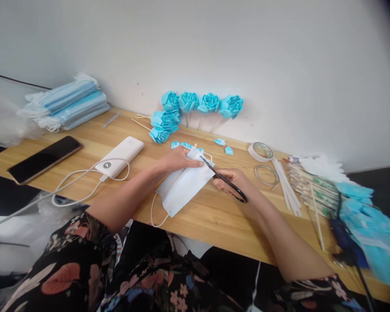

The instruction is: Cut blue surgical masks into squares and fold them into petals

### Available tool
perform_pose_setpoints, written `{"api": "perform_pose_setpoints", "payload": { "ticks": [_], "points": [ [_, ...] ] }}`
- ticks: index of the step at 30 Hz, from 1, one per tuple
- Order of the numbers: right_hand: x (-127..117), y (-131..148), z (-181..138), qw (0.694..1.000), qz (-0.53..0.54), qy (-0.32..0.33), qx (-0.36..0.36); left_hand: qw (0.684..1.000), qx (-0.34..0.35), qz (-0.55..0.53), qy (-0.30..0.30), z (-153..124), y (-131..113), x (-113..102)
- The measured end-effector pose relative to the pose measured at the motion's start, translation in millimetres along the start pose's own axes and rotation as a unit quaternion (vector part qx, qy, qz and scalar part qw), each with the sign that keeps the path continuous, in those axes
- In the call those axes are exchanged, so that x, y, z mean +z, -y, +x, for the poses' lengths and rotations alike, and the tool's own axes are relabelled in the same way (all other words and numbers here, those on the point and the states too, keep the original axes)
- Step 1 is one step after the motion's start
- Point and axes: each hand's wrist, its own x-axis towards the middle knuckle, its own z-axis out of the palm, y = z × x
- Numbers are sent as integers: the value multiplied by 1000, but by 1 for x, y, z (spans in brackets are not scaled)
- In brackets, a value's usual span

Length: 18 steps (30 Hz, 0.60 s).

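The pale-blue rectangular fabric mask (185,186) slants. Your left hand (181,159) pinches its top; your right hand (229,180) clasps black-handled scissors (217,173) at its edge

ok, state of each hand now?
Left hand: closed, pinching the face mask near its far end.
Right hand: closed on the scissors, blades at the mask.
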Motion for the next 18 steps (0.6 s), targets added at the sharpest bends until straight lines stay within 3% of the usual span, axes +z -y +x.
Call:
{"api": "perform_pose_setpoints", "payload": {
  "ticks": [18],
  "points": [
    [-3, -3, -1, 1000, -16, -5, 15, 1000, -9, 2, -8, -1, -1, 0]
  ]
}}
